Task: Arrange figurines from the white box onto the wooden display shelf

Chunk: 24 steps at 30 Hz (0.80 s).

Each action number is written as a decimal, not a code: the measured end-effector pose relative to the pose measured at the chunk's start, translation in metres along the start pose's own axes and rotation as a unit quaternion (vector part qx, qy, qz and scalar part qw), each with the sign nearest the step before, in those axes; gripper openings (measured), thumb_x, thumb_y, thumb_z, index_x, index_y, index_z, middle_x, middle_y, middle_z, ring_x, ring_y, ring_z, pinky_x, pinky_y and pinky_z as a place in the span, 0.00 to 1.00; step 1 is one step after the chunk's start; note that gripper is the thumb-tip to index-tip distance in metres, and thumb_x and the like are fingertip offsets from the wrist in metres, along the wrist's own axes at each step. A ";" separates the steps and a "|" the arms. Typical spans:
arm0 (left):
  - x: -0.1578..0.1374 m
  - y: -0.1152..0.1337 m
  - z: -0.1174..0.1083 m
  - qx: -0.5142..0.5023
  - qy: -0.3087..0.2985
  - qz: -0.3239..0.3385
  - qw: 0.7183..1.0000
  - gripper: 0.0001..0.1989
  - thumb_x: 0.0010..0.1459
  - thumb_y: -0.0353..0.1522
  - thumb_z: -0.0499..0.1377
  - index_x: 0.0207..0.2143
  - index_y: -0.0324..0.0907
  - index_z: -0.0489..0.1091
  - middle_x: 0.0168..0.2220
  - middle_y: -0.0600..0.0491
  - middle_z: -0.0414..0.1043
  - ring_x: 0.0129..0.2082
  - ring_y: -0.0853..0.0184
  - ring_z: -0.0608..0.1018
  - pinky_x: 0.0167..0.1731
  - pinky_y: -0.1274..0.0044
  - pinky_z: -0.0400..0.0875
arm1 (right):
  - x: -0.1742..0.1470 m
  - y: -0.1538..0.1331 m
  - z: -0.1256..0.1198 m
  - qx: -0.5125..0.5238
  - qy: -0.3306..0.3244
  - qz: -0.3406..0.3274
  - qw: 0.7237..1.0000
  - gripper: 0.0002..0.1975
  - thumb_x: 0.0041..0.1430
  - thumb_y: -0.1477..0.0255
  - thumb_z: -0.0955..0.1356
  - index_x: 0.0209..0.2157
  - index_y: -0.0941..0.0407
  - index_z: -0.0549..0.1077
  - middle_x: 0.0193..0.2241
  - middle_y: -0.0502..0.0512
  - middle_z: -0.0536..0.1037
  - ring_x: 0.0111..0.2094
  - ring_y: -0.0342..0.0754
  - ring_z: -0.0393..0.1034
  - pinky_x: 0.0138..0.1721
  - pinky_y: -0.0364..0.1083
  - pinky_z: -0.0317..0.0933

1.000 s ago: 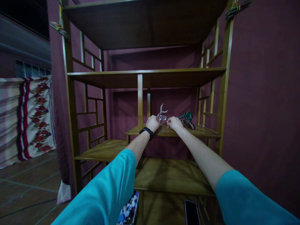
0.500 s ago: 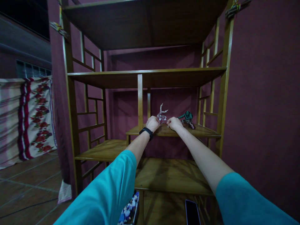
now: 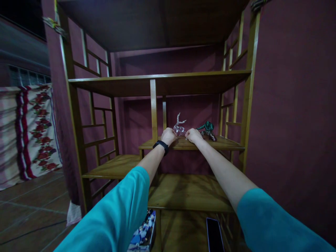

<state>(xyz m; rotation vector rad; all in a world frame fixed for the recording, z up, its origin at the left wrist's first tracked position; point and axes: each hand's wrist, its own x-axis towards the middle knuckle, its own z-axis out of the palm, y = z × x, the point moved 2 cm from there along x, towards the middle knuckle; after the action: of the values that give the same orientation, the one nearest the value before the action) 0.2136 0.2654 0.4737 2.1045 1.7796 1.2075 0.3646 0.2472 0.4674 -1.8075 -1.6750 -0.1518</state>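
The wooden shelf unit [image 3: 157, 76] spreads all around my grip, with a raised board [image 3: 181, 145] under it. My left hand [image 3: 168, 136] and right hand [image 3: 194, 135] curl inward; whether either is clamped, I can't tell (fingertips look tiny from my remote seat). Just right of the grip: a dark green figurine [image 3: 208, 126]. Between my hands: the clear antlered figurine [image 3: 179, 131].

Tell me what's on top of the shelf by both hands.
Between left hand and right hand is a clear figurine; a green figure stands on the shelf, further right. The hands partly cover the clear figurine, hiding whether it rests there.
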 end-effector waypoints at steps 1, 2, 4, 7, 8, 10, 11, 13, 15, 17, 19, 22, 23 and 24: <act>-0.001 0.001 -0.001 0.001 -0.002 -0.002 1.000 0.07 0.36 0.27 0.65 0.24 0.43 0.74 0.25 0.51 0.75 0.30 0.65 0.76 0.28 0.79 0.66 | 0.000 0.000 0.000 0.000 0.000 0.001 1.000 0.07 0.50 0.68 0.66 0.31 0.51 0.76 0.34 0.56 0.77 0.37 0.46 0.70 0.35 0.41 0.59; -0.002 0.001 -0.001 0.001 -0.003 -0.004 1.000 0.07 0.36 0.27 0.65 0.23 0.43 0.74 0.25 0.51 0.75 0.29 0.65 0.76 0.28 0.79 0.66 | 0.000 0.000 0.000 0.001 -0.002 0.001 1.000 0.07 0.49 0.69 0.67 0.31 0.51 0.76 0.35 0.55 0.77 0.37 0.46 0.71 0.35 0.41 0.59; -0.004 0.003 -0.003 0.001 -0.005 -0.006 1.000 0.06 0.37 0.28 0.65 0.24 0.42 0.74 0.24 0.51 0.75 0.29 0.65 0.76 0.27 0.79 0.66 | 0.000 0.000 -0.001 0.004 -0.006 -0.002 1.000 0.07 0.48 0.70 0.67 0.31 0.51 0.76 0.35 0.55 0.77 0.37 0.46 0.70 0.35 0.41 0.59; -0.006 0.005 -0.004 0.000 -0.009 -0.005 1.000 0.06 0.37 0.28 0.65 0.24 0.42 0.74 0.25 0.51 0.75 0.30 0.66 0.76 0.27 0.80 0.66 | 0.000 0.000 -0.001 0.007 -0.007 -0.002 1.000 0.07 0.48 0.71 0.68 0.31 0.52 0.76 0.35 0.54 0.77 0.37 0.45 0.70 0.36 0.40 0.59; -0.006 0.005 -0.004 0.000 -0.010 -0.006 1.000 0.06 0.37 0.28 0.65 0.24 0.42 0.74 0.25 0.51 0.75 0.30 0.66 0.76 0.28 0.80 0.66 | 0.001 0.000 -0.001 0.007 -0.007 0.000 1.000 0.07 0.48 0.70 0.68 0.31 0.52 0.76 0.35 0.54 0.77 0.37 0.45 0.70 0.35 0.40 0.59; -0.007 0.006 -0.005 0.004 -0.011 -0.005 1.000 0.06 0.37 0.28 0.66 0.23 0.43 0.74 0.25 0.52 0.75 0.31 0.65 0.76 0.28 0.80 0.66 | 0.001 0.000 0.000 0.002 -0.009 0.003 1.000 0.07 0.49 0.69 0.67 0.31 0.52 0.76 0.35 0.55 0.77 0.36 0.46 0.71 0.35 0.41 0.59; -0.007 0.006 -0.005 0.006 -0.011 -0.003 1.000 0.07 0.37 0.28 0.66 0.24 0.43 0.74 0.25 0.52 0.75 0.32 0.65 0.76 0.28 0.80 0.66 | 0.002 0.000 0.000 0.000 -0.009 0.003 1.000 0.07 0.49 0.69 0.67 0.31 0.52 0.76 0.35 0.55 0.77 0.36 0.46 0.71 0.35 0.41 0.59; -0.008 0.006 -0.005 0.009 -0.011 0.001 1.000 0.07 0.37 0.28 0.66 0.24 0.43 0.74 0.26 0.51 0.75 0.33 0.65 0.76 0.29 0.80 0.66 | 0.002 0.001 0.001 -0.002 -0.010 0.000 1.000 0.07 0.49 0.69 0.67 0.31 0.53 0.76 0.35 0.56 0.77 0.37 0.46 0.71 0.35 0.41 0.59; -0.010 0.007 -0.005 0.014 -0.011 0.002 1.000 0.07 0.37 0.29 0.66 0.24 0.43 0.74 0.28 0.51 0.76 0.33 0.65 0.76 0.29 0.80 0.66 | 0.002 0.001 0.002 -0.004 -0.012 -0.001 1.000 0.07 0.49 0.70 0.67 0.31 0.53 0.76 0.35 0.56 0.77 0.37 0.46 0.71 0.36 0.40 0.59; -0.011 0.008 -0.005 0.022 -0.012 -0.001 1.000 0.08 0.37 0.29 0.66 0.25 0.44 0.75 0.30 0.51 0.76 0.33 0.65 0.76 0.29 0.79 0.66 | 0.002 0.001 0.002 -0.007 -0.012 0.000 1.000 0.07 0.49 0.70 0.67 0.31 0.54 0.76 0.35 0.57 0.77 0.37 0.46 0.71 0.36 0.40 0.59; -0.011 0.008 -0.006 0.029 -0.016 -0.004 0.999 0.08 0.37 0.29 0.66 0.25 0.44 0.75 0.31 0.51 0.76 0.33 0.65 0.76 0.30 0.79 0.66 | 0.002 0.001 0.002 -0.011 -0.011 0.004 1.000 0.07 0.48 0.70 0.68 0.32 0.54 0.76 0.36 0.57 0.77 0.37 0.46 0.70 0.36 0.40 0.59; -0.011 0.008 -0.006 0.033 -0.023 -0.005 0.999 0.08 0.38 0.29 0.65 0.26 0.44 0.75 0.32 0.50 0.76 0.34 0.64 0.76 0.31 0.79 0.66 | 0.002 0.000 0.002 -0.010 -0.013 0.004 1.000 0.08 0.47 0.71 0.69 0.33 0.54 0.76 0.36 0.57 0.77 0.38 0.46 0.70 0.38 0.40 0.59; -0.010 0.008 -0.006 0.035 -0.024 -0.005 0.999 0.08 0.38 0.29 0.65 0.26 0.44 0.75 0.32 0.50 0.76 0.34 0.64 0.76 0.32 0.79 0.66 | 0.002 0.000 0.002 -0.009 -0.013 0.003 1.000 0.08 0.47 0.71 0.69 0.33 0.54 0.76 0.36 0.57 0.77 0.38 0.46 0.71 0.38 0.40 0.59; -0.009 0.007 -0.005 0.038 -0.023 -0.004 0.999 0.08 0.38 0.29 0.65 0.27 0.44 0.75 0.32 0.49 0.76 0.35 0.64 0.76 0.32 0.79 0.66 | 0.002 0.000 0.002 -0.009 -0.012 0.003 1.000 0.08 0.47 0.71 0.69 0.32 0.54 0.76 0.36 0.57 0.77 0.38 0.46 0.71 0.38 0.40 0.59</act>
<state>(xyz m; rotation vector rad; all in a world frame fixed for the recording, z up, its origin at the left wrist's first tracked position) 0.2158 0.2532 0.4769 2.1462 1.8394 1.0962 0.3640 0.2499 0.4665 -1.8346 -1.6899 -0.1437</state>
